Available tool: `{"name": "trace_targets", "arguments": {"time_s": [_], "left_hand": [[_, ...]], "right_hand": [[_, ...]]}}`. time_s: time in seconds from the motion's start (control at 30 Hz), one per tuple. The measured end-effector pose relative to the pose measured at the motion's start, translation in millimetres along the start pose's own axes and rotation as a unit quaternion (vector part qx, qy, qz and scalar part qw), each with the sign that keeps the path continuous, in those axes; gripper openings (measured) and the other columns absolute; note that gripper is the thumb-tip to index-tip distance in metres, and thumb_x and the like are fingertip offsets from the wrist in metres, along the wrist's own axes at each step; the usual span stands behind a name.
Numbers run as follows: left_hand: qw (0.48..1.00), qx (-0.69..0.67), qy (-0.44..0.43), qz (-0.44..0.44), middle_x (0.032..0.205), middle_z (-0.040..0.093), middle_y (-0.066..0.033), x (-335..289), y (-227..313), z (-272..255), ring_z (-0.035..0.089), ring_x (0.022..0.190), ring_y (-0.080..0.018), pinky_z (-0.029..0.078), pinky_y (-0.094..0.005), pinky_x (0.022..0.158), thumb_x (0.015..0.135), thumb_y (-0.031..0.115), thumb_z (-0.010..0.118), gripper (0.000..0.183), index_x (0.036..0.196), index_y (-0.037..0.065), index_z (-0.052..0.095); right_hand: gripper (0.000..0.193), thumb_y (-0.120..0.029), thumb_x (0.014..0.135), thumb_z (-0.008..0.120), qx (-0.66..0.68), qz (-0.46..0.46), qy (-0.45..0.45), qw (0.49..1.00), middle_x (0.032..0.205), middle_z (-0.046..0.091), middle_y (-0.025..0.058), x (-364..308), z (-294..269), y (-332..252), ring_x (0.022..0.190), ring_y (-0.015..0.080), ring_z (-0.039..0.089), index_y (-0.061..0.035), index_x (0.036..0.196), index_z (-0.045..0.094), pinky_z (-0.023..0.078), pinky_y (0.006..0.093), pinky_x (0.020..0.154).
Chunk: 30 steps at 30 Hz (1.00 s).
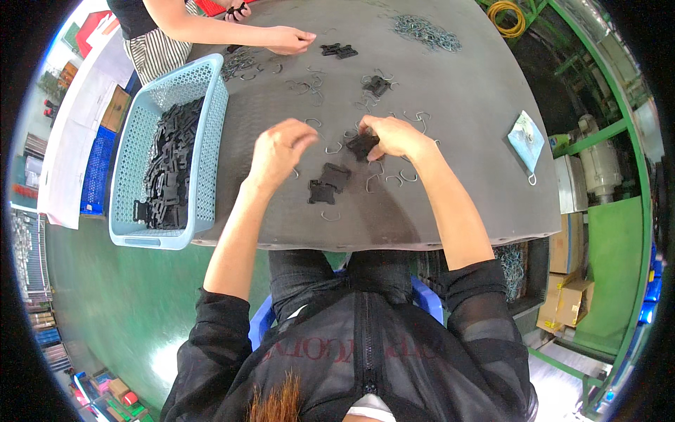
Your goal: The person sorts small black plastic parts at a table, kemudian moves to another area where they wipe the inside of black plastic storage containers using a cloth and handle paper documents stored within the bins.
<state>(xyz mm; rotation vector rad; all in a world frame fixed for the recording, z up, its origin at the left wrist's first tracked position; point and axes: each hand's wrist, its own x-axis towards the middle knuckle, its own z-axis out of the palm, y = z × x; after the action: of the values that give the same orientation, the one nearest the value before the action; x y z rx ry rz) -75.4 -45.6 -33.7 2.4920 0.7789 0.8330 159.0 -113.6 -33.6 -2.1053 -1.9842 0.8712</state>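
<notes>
My right hand (397, 137) grips a small black plastic part (362, 145) at the middle of the table, thumb and fingers on its edges. To the left, my left hand (280, 149) is raised over the tabletop with its fingers curled together; whatever may be between them is too small to make out. Nearer to me lie two more black plastic parts (328, 183), touching each other. Bent metal wire clips (392, 177) are scattered around both hands. Beyond my right hand, another black part (377, 86) rests among clips.
A light-blue basket (220, 105) of black parts stands at the table's left edge. Across the table (464, 176), a co-worker's hand (290, 41) reaches in beside black parts (339, 50). A wire-clip pile (425, 32) lies at the far side, a blue-white face mask (526, 144) at right.
</notes>
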Motion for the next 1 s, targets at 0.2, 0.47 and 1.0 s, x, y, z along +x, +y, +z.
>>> {"name": "trace_targets", "arguments": {"time_s": [0.2, 0.47, 1.0], "left_hand": [[0.985, -0.006, -0.117, -0.130, 0.105, 0.054, -0.0126, -26.2, 3.4, -2.1, 0.050, 0.100, -0.0312, 0.043, -0.0384, 0.084, 0.064, 0.022, 0.075, 0.044, 0.100, 0.004, 0.058], [0.978, 0.019, -0.172, -0.119, 0.096, 0.051, -0.0115, -58.8, 22.6, 15.7, 0.049, 0.096, -0.0315, 0.043, -0.0405, 0.079, 0.061, 0.017, 0.077, 0.044, 0.093, 0.004, 0.050], [0.981, 0.020, -0.146, -0.126, 0.100, 0.049, -0.0133, -51.3, 4.6, 25.1, 0.046, 0.099, -0.0343, 0.041, -0.0420, 0.082, 0.061, 0.019, 0.078, 0.043, 0.092, 0.006, 0.051]], "right_hand": [[0.052, -0.022, 0.062, 0.079, -0.082, -0.012, 0.046, 0.995, 0.095, 0.062, 0.0116, 4.8, 11.2, 8.1, 0.095, 0.0305, 0.058, -0.0093, 0.105, 0.053, 0.046, 0.0413, 0.078], [0.041, -0.014, 0.058, 0.077, 0.142, -0.091, 0.019, 0.986, 0.087, 0.061, 0.0128, -2.6, 14.6, -26.8, 0.084, 0.0284, 0.057, -0.0018, 0.090, 0.055, 0.046, 0.0343, 0.076], [0.053, -0.020, 0.055, 0.080, 0.157, -0.088, 0.090, 0.980, 0.098, 0.063, 0.0151, 17.0, -27.7, -128.8, 0.092, 0.0261, 0.059, -0.0004, 0.099, 0.058, 0.046, 0.0353, 0.081]]}}
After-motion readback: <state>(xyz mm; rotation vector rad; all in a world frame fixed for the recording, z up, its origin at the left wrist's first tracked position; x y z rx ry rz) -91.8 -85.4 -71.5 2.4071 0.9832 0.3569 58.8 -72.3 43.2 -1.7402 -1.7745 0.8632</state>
